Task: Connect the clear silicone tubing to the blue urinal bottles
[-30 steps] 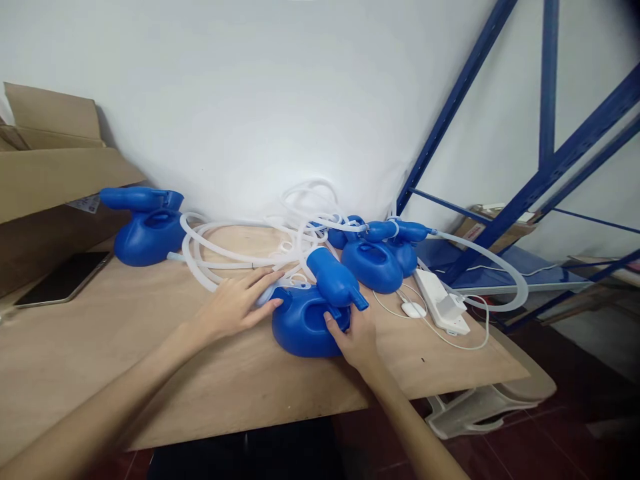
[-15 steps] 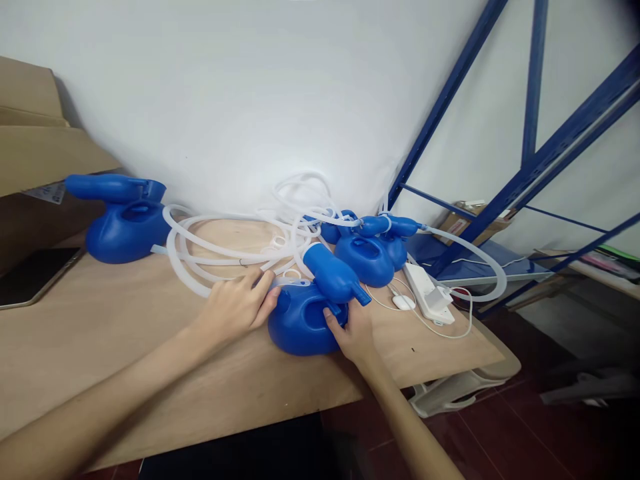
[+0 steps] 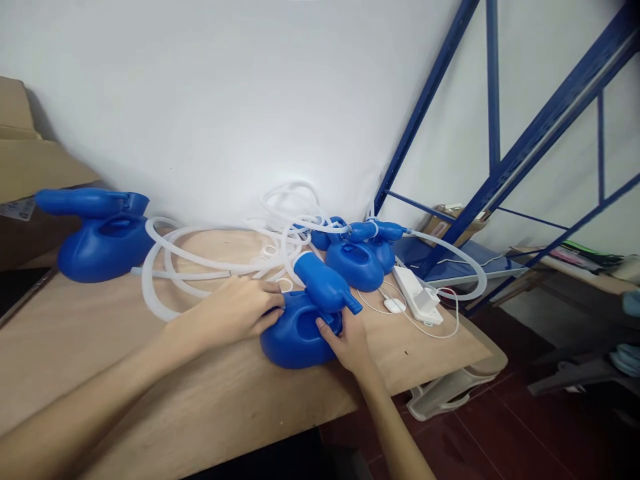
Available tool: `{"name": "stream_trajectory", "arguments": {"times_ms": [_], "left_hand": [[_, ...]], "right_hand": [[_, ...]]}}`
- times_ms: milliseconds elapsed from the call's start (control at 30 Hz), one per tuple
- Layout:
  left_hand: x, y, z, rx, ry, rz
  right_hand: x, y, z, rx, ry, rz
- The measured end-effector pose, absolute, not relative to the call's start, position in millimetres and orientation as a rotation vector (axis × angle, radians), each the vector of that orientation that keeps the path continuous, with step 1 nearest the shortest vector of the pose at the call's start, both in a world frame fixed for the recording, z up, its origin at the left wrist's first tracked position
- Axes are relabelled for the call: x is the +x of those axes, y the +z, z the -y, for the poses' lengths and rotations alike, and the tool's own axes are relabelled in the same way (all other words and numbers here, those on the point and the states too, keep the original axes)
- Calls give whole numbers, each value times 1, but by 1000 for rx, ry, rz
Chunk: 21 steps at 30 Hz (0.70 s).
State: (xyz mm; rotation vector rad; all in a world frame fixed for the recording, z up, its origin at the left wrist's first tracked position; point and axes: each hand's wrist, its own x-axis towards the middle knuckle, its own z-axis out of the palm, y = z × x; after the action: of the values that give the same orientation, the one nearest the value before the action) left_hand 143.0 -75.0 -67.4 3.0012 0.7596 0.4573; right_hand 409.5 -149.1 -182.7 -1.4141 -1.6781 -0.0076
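Note:
A blue plastic bottle [image 3: 295,340] with a looped handle rests near the front edge of the wooden table. Its blue spouted top piece [image 3: 323,283] leans over it, the spout pointing right and down. My right hand [image 3: 347,340] grips the bottle's right side, thumb on the handle area. At the bottle's left end is my left hand [image 3: 245,310], its fingers bent against the blue plastic; anything between the fingertips is hidden. White tubing [image 3: 195,257] lies coiled behind my left hand.
Another blue bottle [image 3: 103,250] stands at the left beside a cardboard box [image 3: 35,160]. More blue bottles [image 3: 355,267] stand behind, near a white power strip [image 3: 417,297] with cables. Blue shelving [image 3: 430,87] rises at the right, and a stool [image 3: 450,387] sits below the table edge.
The view has shifted, so the scene sits further left. My left hand has moved closer against the bottle's left end, and the pale strip at its fingertips no longer shows.

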Motion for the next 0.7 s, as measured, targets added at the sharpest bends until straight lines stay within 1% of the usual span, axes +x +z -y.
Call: {"name": "stream_trajectory", "arguments": {"times_ms": [100,233,300,467,700], "left_hand": [[148,-61,81,2954,335,-824],[158,-57,89,2789,305,-1194],[162,-59,90,2699,322,-1281],[162,-64,90,2579,385,-1249],[160,-61,91,2568,306,-1268]], "right_hand": [[410,-182,150,-1415,41,1682],[409,-179,151,-1406,130,1699],[409,-178,152,-1408,148,1705],[408,-178,153,-1418,109,1720],[413,-179,154,-1423,-84,1854]]}}
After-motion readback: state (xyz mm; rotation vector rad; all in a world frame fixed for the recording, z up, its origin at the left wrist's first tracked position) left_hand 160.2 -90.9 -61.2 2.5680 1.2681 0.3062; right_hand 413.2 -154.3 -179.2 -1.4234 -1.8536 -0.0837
